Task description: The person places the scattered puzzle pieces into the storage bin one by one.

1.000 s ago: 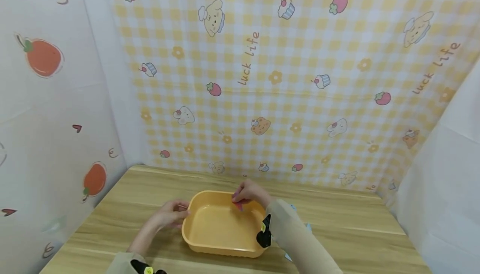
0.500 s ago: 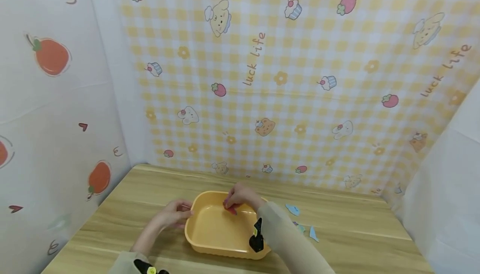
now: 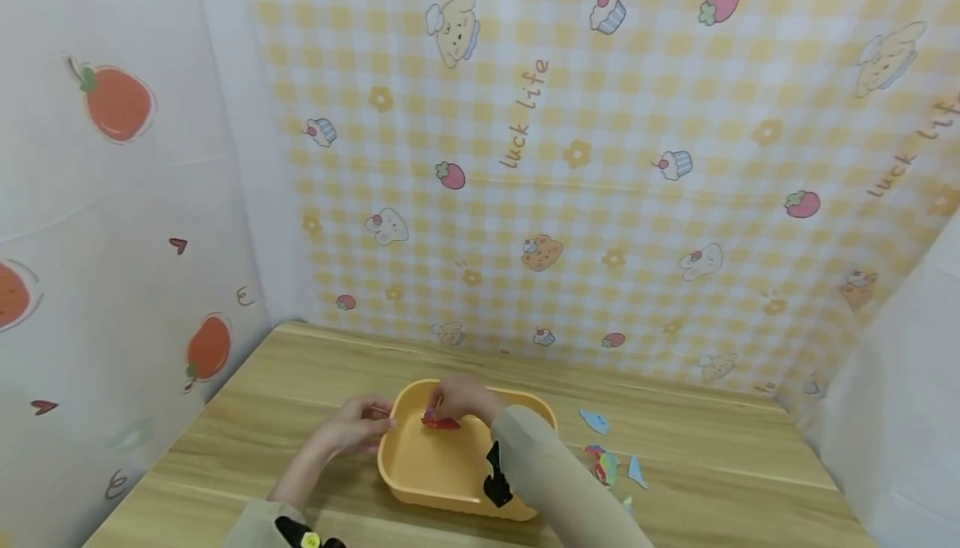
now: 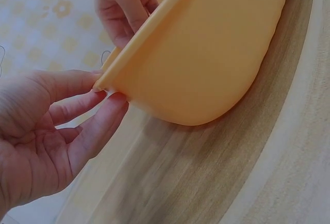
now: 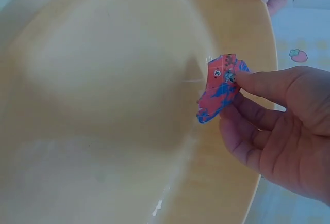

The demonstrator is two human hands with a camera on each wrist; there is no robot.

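A yellow-orange plastic basin [image 3: 438,475] stands on the wooden table. My left hand [image 3: 354,426] holds its left rim, with thumb and fingertips pinching the edge in the left wrist view. Over the basin's inside, near the far left corner, is my right hand [image 3: 463,396]. Between thumb and fingers it pinches a small torn scrap [image 5: 220,91], red with blue patches and tiny printed figures. The scrap looks like paper or thin film; I cannot tell which. In the head view it hangs close to the basin's wall.
Right of the basin lie a light blue scrap [image 3: 594,421], a cluster of multicoloured scraps [image 3: 602,464] and another blue scrap [image 3: 637,472]. A patterned cloth [image 3: 540,198] hangs behind the table [image 3: 720,448], with white cloth at both sides.
My right hand has moved left across the basin with the scrap, uncovering scraps on the table at the right. The left hand keeps its hold on the rim. The head view has shifted slightly.
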